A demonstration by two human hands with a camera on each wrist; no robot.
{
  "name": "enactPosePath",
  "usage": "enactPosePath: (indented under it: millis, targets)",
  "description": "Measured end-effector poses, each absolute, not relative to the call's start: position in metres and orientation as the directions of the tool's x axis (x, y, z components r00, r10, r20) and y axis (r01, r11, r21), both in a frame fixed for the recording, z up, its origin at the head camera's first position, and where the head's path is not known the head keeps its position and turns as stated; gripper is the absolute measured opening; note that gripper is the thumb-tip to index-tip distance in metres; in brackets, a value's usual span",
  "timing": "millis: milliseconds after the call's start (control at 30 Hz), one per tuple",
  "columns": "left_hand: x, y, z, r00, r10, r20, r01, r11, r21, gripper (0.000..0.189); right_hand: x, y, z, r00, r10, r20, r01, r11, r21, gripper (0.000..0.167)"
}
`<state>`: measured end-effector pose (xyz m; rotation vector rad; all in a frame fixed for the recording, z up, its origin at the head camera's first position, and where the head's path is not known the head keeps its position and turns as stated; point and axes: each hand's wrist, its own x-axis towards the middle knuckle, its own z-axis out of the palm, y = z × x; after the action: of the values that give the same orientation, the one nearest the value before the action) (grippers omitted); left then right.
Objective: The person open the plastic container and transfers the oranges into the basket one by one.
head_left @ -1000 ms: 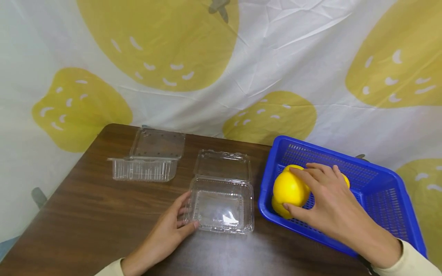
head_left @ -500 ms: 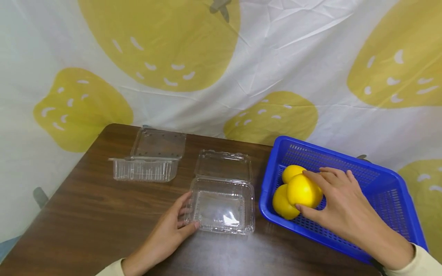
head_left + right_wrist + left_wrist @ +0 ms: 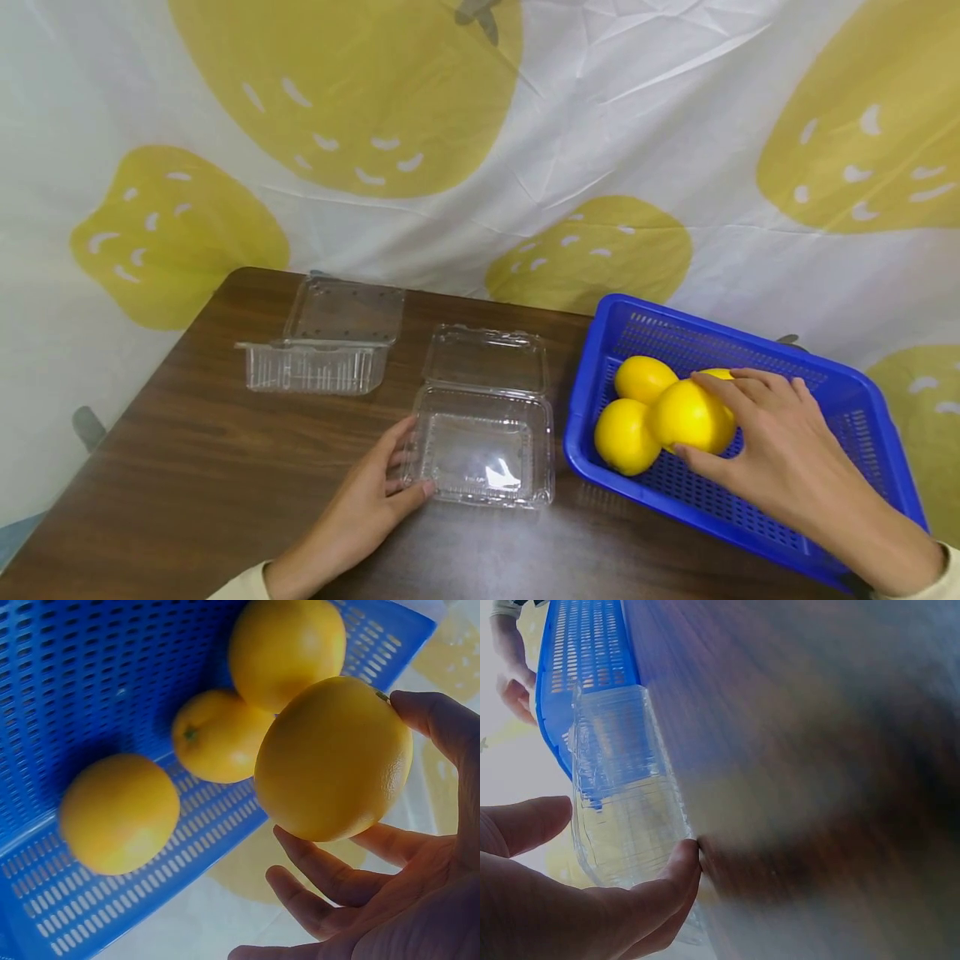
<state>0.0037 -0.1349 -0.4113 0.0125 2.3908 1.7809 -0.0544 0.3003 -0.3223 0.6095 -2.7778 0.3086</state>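
Note:
In the head view, my left hand (image 3: 367, 500) holds the left side of an open clear plastic clamshell container (image 3: 480, 454). Its thumb lies at the near left corner, and the left wrist view shows the fingertips (image 3: 682, 859) low on the container's wall. My right hand (image 3: 780, 450) grips a round yellow orange (image 3: 684, 417) over the blue basket (image 3: 585, 383), thumb and fingers at opposite sides of the fruit. Several other oranges sit in the basket, among them a near one (image 3: 626, 437) and one behind it (image 3: 645, 379).
A second open clear container (image 3: 315, 371) stands to the left on the brown wooden table (image 3: 225, 467), its lid tipped back. A white cloth (image 3: 420, 242) printed with yellow fruit hangs behind the table's far edge.
My right hand has lifted the orange off the others and moved it right, uncovering the fruit beneath. The left hand and the container have stayed in place.

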Motion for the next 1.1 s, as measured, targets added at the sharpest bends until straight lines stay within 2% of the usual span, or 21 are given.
enactPosePath:
  millis: [433,700,1100]
  targets:
    - [0.004,-0.135,-0.411,-0.987,0.109,-0.118,-0.081,0.293,0.953,0.085,-0.049,0.322,-0.333,-0.92,-0.321,0.225,-0.353,0.928,-0.121,0.083]
    - [0.003,-0.135,-0.41,-0.989,0.103,-0.111,-0.078,0.278,0.957,0.084,-0.054,0.327,-0.337,-0.908,-0.345,0.237,-0.374,0.923,-0.091,0.078]
    - [0.004,-0.134,-0.41,-0.988,0.101,-0.113,-0.082,0.271,0.959,0.084,-0.064,0.333,-0.338,-0.924,-0.348,0.16,-0.359,0.932,-0.047,0.081]
